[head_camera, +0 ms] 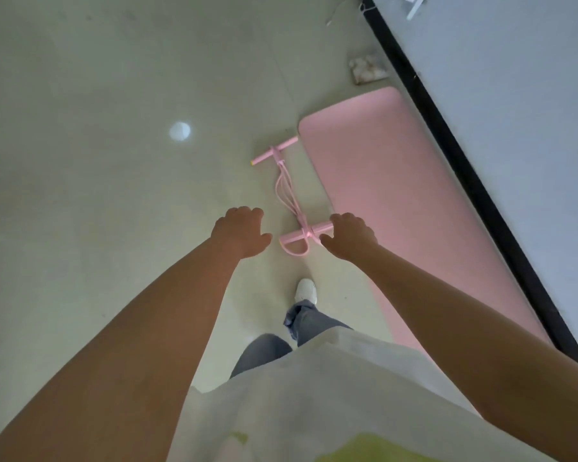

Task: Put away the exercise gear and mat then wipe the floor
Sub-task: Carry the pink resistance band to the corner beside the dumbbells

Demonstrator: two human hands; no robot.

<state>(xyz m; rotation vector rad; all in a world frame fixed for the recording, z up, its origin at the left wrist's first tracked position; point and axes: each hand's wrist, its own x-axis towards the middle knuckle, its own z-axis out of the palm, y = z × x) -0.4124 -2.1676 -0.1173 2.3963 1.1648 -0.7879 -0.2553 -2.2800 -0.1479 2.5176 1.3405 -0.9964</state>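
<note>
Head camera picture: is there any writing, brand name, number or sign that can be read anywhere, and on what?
None can be read.
Pink mat: plain, no print visible.
Pink pull-rope exerciser: no label visible.
Small patterned item by the wall: mottled markings, too blurred to tell whether any are text.
Pale garment: a yellow-green patch at the bottom edge, no letters legible.

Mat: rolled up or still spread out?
Spread out. The pink mat lies flat on the floor along the wall's dark baseboard, with no rolled end in view.
</note>
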